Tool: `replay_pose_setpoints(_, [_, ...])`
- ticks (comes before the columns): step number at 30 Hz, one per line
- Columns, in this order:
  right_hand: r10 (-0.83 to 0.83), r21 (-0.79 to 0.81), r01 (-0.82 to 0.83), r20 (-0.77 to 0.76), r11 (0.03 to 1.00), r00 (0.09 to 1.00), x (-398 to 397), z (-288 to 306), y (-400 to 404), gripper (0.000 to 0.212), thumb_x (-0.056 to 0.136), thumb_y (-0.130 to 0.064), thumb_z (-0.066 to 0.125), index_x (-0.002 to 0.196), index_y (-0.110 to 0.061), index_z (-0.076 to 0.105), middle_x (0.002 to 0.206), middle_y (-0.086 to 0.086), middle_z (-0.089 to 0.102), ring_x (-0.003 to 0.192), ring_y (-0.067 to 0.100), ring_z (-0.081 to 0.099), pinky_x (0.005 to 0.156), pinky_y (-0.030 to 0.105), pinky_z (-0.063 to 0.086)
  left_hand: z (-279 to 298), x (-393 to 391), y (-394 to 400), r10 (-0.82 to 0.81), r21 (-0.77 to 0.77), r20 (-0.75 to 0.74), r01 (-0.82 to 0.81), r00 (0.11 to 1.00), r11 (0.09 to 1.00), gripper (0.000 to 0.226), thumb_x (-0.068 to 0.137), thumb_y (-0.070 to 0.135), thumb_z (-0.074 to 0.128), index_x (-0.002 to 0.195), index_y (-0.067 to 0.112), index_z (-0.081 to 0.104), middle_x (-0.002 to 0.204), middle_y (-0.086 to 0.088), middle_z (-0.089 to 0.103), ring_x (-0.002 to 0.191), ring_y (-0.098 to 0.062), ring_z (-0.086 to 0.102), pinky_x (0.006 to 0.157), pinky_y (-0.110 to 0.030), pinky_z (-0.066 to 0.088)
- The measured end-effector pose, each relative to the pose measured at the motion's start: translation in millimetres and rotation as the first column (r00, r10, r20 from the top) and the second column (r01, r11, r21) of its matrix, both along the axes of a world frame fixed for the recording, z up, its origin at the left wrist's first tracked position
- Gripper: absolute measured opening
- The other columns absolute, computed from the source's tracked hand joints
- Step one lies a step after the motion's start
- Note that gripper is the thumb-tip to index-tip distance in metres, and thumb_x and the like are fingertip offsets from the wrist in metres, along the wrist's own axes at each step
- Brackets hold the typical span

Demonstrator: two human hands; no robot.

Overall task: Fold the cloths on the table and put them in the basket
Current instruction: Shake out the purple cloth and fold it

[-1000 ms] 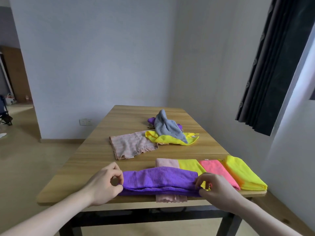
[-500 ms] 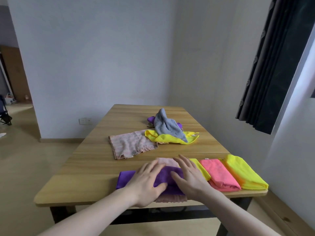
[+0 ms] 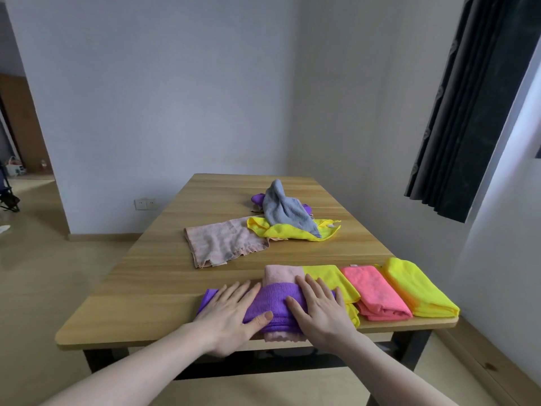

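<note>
Purple cloth (image 3: pixel 270 306) under two flat, spread hands, left (image 3: pixel 231 313) and right (image 3: pixel 320 310); four folded alongside, heap (image 3: pixel 281 221) unfolded, basket unseen.

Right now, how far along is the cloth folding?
Done: folded pink cloth and yellow cloth lie at the near edge. In hand: left hand and right hand press flat the purple cloth. Left: the pile under the grey cloth, the beige cloth. No basket visible.

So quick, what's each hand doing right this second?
Left hand: open, fingers straight, pressing flat on the purple cloth.
Right hand: open, also flat on the purple cloth, holding nothing.
</note>
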State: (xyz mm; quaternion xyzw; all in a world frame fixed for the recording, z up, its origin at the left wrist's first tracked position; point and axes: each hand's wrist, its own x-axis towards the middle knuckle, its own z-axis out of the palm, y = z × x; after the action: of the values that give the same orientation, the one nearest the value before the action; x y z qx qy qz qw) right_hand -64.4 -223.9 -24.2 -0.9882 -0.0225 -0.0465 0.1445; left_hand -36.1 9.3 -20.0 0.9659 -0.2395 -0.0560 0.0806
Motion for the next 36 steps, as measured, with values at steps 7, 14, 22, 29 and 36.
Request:
replay_pose_setpoints(7, [0.004,0.010,-0.004,0.001,1.000,1.000,-1.7,0.3,0.3,0.098,0.078,-0.081,-0.005,0.162,-0.033,0.010,0.169,-0.005,0.012,0.156,0.019,0.003,0.125,0.052,-0.004,4.8,33.3,47.8,0.251,-0.182,-0.022,-0.251,0.968,0.951,0.107,0.073,0.092,0.007,0.159,0.032,0.026,0.169,0.006,0.017,0.155,-0.015,0.013,0.127,-0.041,0.012])
replay_pose_setpoints(14, [0.014,0.082,-0.008,-0.078,0.997,0.997,-1.2,12.9,-0.9,0.094,0.081,-0.082,0.007,0.161,-0.034,0.014,0.168,-0.007,0.013,0.156,0.017,0.006,0.125,0.050,-0.004,-5.5,38.0,58.5,0.282,-0.386,0.008,-0.257,0.959,0.886,0.051,0.097,0.065,0.045,0.137,0.036,0.057,0.158,0.014,0.040,0.147,-0.009,0.032,0.121,-0.034,0.023])
replay_pose_setpoints(22, [-0.066,0.116,0.077,-0.097,0.990,0.993,5.3,52.5,-33.2,0.050,0.092,-0.056,0.046,0.135,-0.033,0.058,0.135,-0.007,0.058,0.125,0.017,0.051,0.110,0.044,0.039,-2.0,37.6,62.6,0.284,-0.570,-0.088,-0.282,0.955,0.772,0.017,0.092,0.049,0.060,0.090,0.035,0.069,0.108,0.024,0.062,0.104,-0.004,0.058,0.087,-0.031,0.044])
replay_pose_setpoints(29, [-0.096,0.083,0.122,-0.267,0.989,0.959,5.4,71.3,-51.4,0.029,0.085,-0.044,0.065,0.109,-0.027,0.068,0.103,-0.008,0.066,0.094,0.009,0.061,0.080,0.027,0.056,-12.4,46.6,66.3,0.291,-0.548,-0.091,-0.292,0.952,0.784,0.011,0.085,0.041,0.063,0.087,0.030,0.065,0.135,0.020,0.056,0.119,-0.012,0.051,0.094,-0.034,0.040])
replay_pose_setpoints(36, [-0.092,0.393,0.208,-0.293,0.896,0.952,12.7,100.1,-47.4,0.014,0.085,-0.029,0.070,0.090,-0.016,0.068,0.088,0.001,0.069,0.075,0.013,0.063,0.060,0.024,0.051,-7.4,42.8,65.5,0.308,-0.610,-0.067,-0.283,0.949,0.740,0.008,0.082,0.036,0.065,0.082,0.029,0.063,0.093,0.014,0.067,0.092,-0.011,0.060,0.083,-0.036,0.052])
